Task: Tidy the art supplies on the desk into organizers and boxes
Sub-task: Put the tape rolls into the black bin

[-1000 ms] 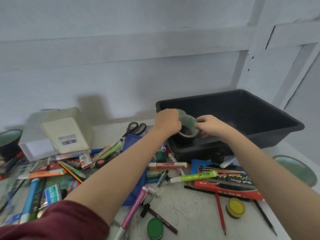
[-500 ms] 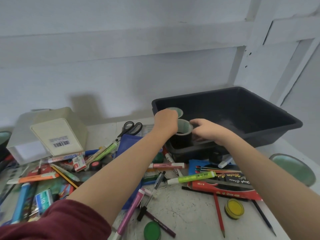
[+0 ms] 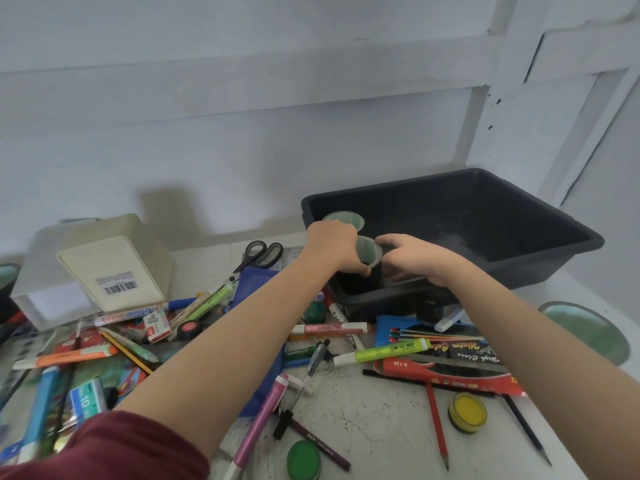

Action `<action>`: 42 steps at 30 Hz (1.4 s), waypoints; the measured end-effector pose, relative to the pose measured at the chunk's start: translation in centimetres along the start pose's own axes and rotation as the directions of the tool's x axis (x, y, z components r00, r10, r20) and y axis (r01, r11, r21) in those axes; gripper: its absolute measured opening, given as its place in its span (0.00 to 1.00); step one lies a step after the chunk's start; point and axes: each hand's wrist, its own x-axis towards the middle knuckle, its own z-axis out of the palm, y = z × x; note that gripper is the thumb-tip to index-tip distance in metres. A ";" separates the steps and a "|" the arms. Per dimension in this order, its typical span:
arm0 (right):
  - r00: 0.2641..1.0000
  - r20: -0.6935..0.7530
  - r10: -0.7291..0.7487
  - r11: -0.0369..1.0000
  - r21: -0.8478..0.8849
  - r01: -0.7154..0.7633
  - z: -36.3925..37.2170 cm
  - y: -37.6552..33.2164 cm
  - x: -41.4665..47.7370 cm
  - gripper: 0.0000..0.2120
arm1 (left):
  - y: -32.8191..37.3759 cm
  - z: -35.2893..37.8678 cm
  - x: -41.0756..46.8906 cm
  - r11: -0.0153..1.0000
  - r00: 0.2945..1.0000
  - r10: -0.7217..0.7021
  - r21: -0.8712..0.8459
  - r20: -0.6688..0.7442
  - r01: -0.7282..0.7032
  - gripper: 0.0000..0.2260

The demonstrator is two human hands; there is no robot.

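Note:
A dark cup [image 3: 369,251] with a pale green inside stands upright in the near left corner of the black plastic tray [image 3: 540,216]. My left hand [image 3: 331,244] grips the cup's left side. My right hand [image 3: 414,258] curls round its right side. A second cup of the same kind [image 3: 343,218] stands just behind, partly hidden by my left hand. Loose pens, markers and pencils lie across the desk in front of the tray.
A beige organizer box [image 3: 114,265] with a barcode label lies tipped at the left. Scissors [image 3: 260,255], a blue pouch [image 3: 258,289], a red paint box [image 3: 446,374], a yellow lid [image 3: 467,412] and a green lid [image 3: 304,459] lie around. A green-lined bowl [image 3: 585,330] sits at the right edge.
The cup was tilted between my hands a second ago; it now stands upright and lower in the tray's corner, with both hands still on it.

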 end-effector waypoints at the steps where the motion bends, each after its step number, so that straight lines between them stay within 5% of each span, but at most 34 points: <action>1: 1.000 -0.003 -0.009 1.000 -0.014 0.009 0.0 0.0 -0.1 0.26 | 0.1 0.0 0.0 1.000 1.000 0.001 -0.007 0.010 -0.001 0.19; 11: 0.997 -0.050 -0.054 0.996 -0.068 0.051 0.3 -0.1 -0.2 0.24 | 0.2 0.1 -0.9 0.998 0.998 -0.047 -0.046 -0.034 0.046 0.19; 23: 0.954 -0.224 -0.200 0.966 -0.208 0.153 0.6 -0.6 -2.4 0.18 | -0.8 -1.6 -3.4 0.929 0.963 -0.093 -0.370 -0.251 -0.006 0.09; 33: 0.946 -0.272 -0.175 0.963 -0.247 0.108 -1.1 1.4 -6.6 0.19 | 1.6 -3.1 -4.2 0.821 0.971 -0.044 -0.563 -0.235 -0.099 0.08; 42: 0.890 -0.327 -0.318 0.933 -0.273 0.233 -5.5 5.8 -9.8 0.12 | 9.6 -3.3 -2.3 0.663 0.985 0.092 -0.729 -0.145 -0.170 0.07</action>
